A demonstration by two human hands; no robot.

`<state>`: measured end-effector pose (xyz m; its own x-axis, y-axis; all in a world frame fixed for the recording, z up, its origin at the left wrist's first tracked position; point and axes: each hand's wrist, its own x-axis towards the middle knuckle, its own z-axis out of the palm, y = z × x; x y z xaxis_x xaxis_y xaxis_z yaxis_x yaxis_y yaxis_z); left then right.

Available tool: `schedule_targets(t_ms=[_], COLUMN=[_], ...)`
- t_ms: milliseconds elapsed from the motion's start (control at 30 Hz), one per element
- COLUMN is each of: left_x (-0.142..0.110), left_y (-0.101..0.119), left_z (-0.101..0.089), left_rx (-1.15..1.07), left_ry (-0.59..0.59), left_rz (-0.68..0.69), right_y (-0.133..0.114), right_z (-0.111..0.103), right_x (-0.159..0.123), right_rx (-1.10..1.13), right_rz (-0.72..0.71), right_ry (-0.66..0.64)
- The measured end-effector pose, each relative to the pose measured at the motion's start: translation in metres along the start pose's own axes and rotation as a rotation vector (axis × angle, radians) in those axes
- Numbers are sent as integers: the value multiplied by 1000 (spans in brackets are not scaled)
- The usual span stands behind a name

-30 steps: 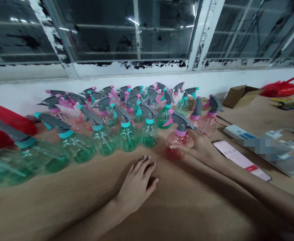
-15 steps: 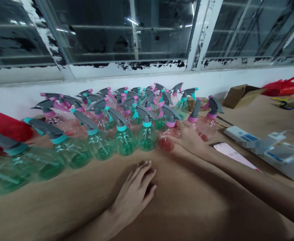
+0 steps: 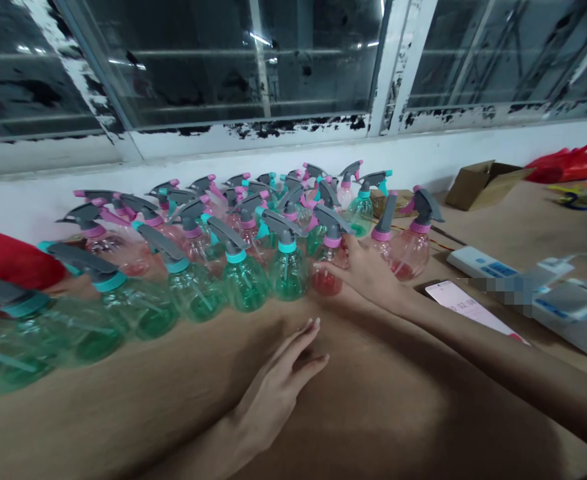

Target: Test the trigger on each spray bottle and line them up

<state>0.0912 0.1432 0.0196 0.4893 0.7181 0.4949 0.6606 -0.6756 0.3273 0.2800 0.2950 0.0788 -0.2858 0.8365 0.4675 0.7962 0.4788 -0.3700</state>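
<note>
My right hand (image 3: 366,270) holds a pink spray bottle (image 3: 327,280) at the front of the group, its thumb across the front of the round body and the other fingers partly hidden behind it. This bottle stands upright, with a grey trigger head and a pink collar. Directly left of it stands a green spray bottle (image 3: 288,277) with a turquoise collar. Above the bare tabletop in front, my left hand (image 3: 283,387) is open and empty, fingers stretched out and thumb apart. Right of my right hand are two more pink bottles, one of them a pink spray bottle (image 3: 411,253) at the end.
Several green and pink spray bottles (image 3: 198,293) crowd the wooden table (image 3: 173,407) along the wall. A phone (image 3: 466,307) and a white power strip (image 3: 493,267) lie at right. Farther back are an open cardboard box (image 3: 473,190) and a red bag (image 3: 568,163); another red bag (image 3: 8,263) lies left.
My left hand has shifted a little to the right, its fingers straighter and closer together. My right hand stays at the pink spray bottle. The view has shifted slightly.
</note>
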Motion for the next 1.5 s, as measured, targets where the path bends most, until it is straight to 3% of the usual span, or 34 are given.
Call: schedule_targets(t_ms=[333,533,733,1000,1167,1500], left_x=[12,11,16,27,33,40], left_y=[7,7,8,13,13,11], left_z=[5,6,9,19,21,27], left_rx=[-92,-16,10,-37,-9,142], left_ry=[-60,-46,-37,-48,-12,-47], left_rz=[-116,-80,-40,-13,27,-24], right_y=[-5,-3,20,49,49,46], right_z=[-4,-29,-53,-55,-52,-47], right_x=[-7,-32,-54,-43,-36,-21], right_rx=[55,171,314,-72,-271,-342], right_rz=[-3,22,33,133,164,162], right_ry=[19,-11,66,184,147,188])
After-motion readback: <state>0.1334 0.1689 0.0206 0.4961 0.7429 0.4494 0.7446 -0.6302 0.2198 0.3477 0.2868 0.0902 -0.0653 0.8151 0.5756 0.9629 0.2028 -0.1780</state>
